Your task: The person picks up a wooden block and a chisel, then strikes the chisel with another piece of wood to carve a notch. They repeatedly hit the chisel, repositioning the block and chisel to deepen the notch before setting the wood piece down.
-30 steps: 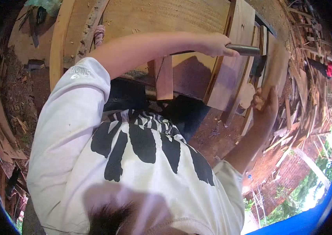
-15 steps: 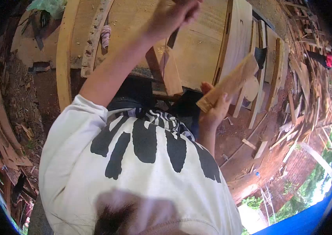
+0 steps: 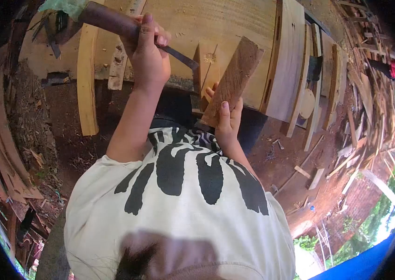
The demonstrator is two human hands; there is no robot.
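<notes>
My left hand [image 3: 150, 58] is closed round a chisel [image 3: 108, 19] with a thick brown handle and a dark metal blade. The blade points right and down, its tip beside a light wooden piece [image 3: 210, 59] that has a marked or cut patch. In my right hand [image 3: 227, 123] is a brown wooden block [image 3: 237, 77], held near its lower end, thumb on the face towards me. The block slants up to the right over the bench edge and partly covers the light piece.
A large wooden board [image 3: 178, 23] forms the work surface. At the left a long yellowish batten [image 3: 86, 84] overhangs its edge, near a shorter pitted strip [image 3: 117, 70]. More planks [image 3: 283, 65] lie at the right. Offcuts [image 3: 316, 178] are scattered on the ground.
My left hand has moved left and down, bringing the chisel into full view. My right hand has moved left with the block, which is turned more upright and shows a darker face.
</notes>
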